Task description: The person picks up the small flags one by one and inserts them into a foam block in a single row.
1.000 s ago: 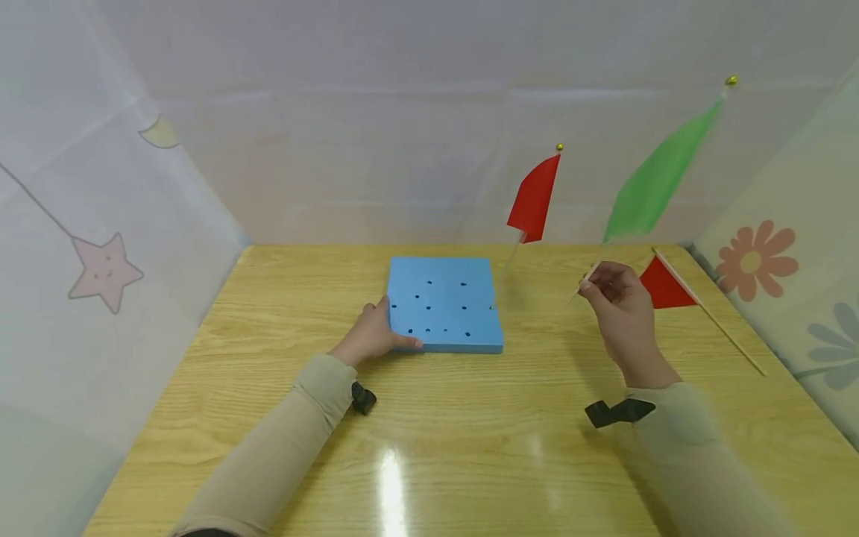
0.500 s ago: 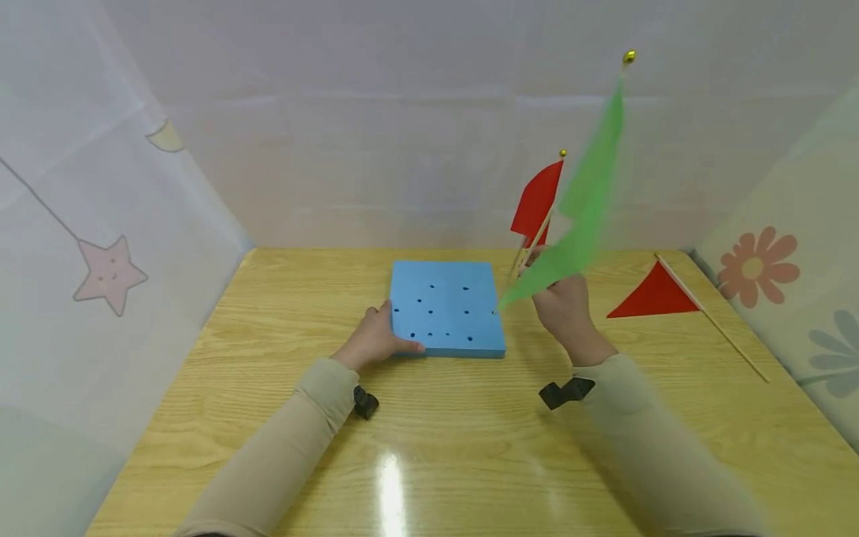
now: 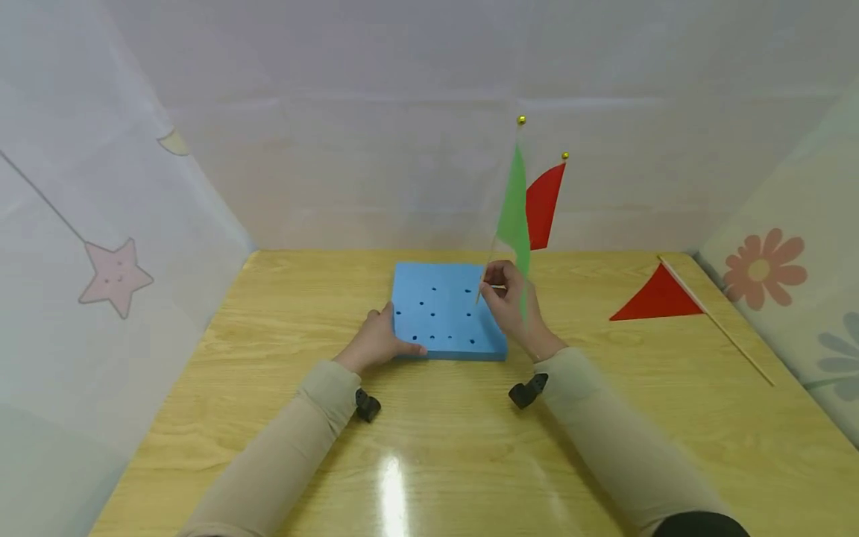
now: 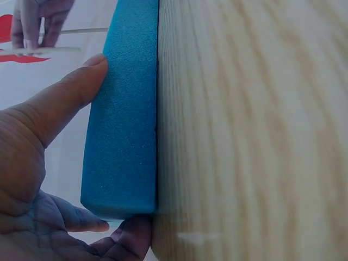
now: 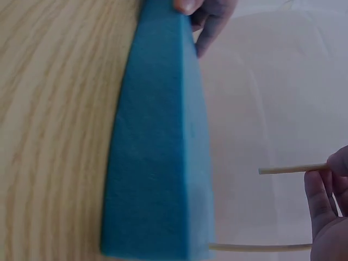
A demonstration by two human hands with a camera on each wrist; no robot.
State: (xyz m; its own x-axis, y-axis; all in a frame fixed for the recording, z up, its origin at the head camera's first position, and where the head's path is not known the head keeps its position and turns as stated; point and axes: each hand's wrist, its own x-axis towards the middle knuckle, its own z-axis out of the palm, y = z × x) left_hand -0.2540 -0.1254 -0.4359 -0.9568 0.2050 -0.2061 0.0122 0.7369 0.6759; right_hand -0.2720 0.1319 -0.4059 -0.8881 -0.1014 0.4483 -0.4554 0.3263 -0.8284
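A blue foam board (image 3: 451, 276) with several small holes in its top lies flat on the wooden table. My left hand (image 3: 374, 341) holds its near left corner, thumb along the front side and fingers at the left side. Between thumb and fingers, my right hand (image 3: 515, 304) pinches the stick of a green flag (image 3: 513, 210) above the board's right part. The stick's lower end (image 5: 277, 170) is apart from the board in the right wrist view. Behind the green flag, a red flag (image 3: 546, 212) stands tilted, its stick (image 5: 255, 248) rising from the board's top.
Another red flag (image 3: 661, 298), triangular, lies on the table (image 3: 429, 462) at the right with its stick pointing toward the near right. White cloth walls (image 3: 376, 171) printed with a star and flowers enclose the back and sides.
My right hand has carried the green flag leftward from the table's right side to over the board. My left hand keeps its hold, and the standing red flag stays in place.
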